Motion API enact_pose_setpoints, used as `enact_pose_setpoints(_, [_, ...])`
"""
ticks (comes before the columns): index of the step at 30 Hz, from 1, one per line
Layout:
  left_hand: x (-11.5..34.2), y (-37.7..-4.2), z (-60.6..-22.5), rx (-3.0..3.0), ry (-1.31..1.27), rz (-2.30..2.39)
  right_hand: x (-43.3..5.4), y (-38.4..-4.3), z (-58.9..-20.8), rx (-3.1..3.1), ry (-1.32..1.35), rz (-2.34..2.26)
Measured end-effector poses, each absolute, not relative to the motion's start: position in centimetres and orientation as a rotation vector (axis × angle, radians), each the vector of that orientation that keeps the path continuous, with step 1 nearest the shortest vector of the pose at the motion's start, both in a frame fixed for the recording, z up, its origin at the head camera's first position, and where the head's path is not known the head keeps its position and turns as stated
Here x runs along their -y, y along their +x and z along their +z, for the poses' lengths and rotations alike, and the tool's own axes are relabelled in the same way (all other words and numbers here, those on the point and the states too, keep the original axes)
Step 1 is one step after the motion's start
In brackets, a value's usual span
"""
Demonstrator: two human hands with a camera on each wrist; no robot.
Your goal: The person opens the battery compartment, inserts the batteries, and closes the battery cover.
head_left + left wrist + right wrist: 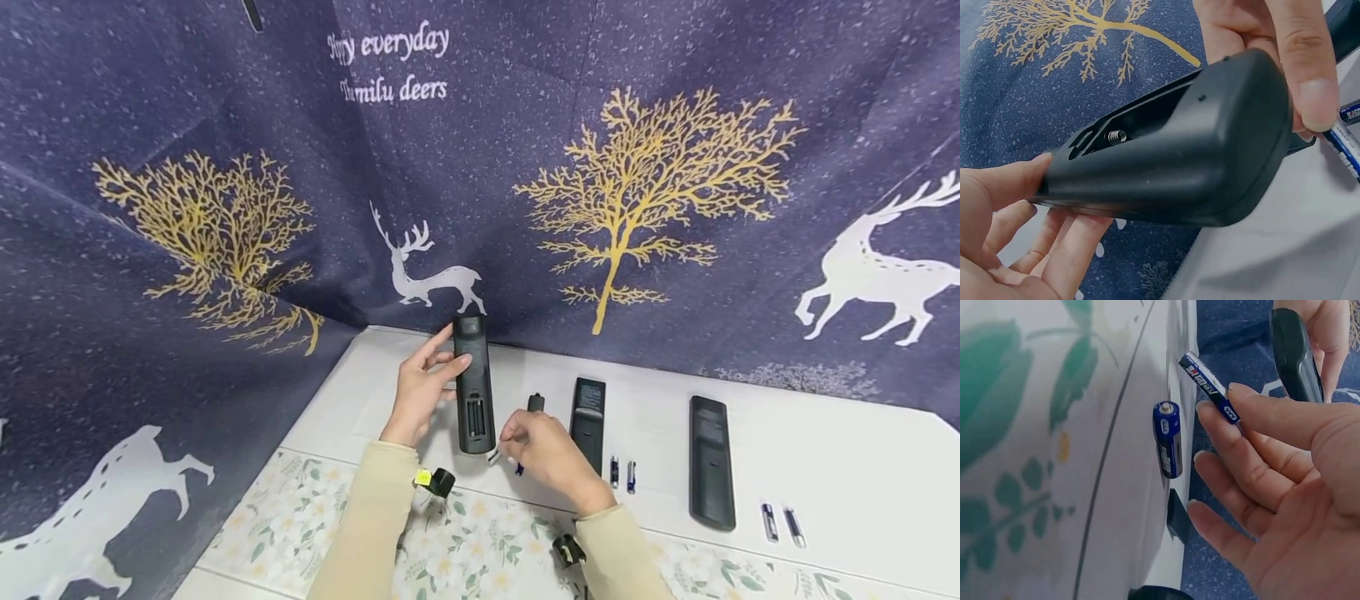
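Note:
My left hand (420, 387) holds a black remote control (472, 367) up off the table, thumb on its back and fingers behind its side. The remote's back faces me with its battery compartment (476, 417) uncovered; a coil spring (1116, 136) shows inside in the left wrist view. Between thumb and forefinger, my right hand (551, 454) pinches a blue and white AAA battery (1210, 387) near the remote's lower end. A second blue battery (1168, 440) lies on the table by that hand. Beyond it lies a small black battery cover (536, 402).
Two more black remotes lie face down to the right, a nearer one (588, 417) and a farther one (711, 467). Beside each is a pair of batteries (622, 475). A patterned cloth (480, 167) hangs behind the white table (825, 450).

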State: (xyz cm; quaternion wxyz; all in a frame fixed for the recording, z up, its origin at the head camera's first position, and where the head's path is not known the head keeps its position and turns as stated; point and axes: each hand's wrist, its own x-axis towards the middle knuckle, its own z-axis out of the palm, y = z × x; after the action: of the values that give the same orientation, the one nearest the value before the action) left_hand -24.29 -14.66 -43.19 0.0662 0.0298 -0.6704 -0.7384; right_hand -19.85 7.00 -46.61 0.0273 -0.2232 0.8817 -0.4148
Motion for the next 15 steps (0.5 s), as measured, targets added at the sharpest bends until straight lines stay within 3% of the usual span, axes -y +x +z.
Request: enact_pose_setpoints(15, [14.63,-24.12,-43.00,2.028,0.091,-2.234,-7.51,-19.96,-46.02,-2.751,-0.506,-1.355])
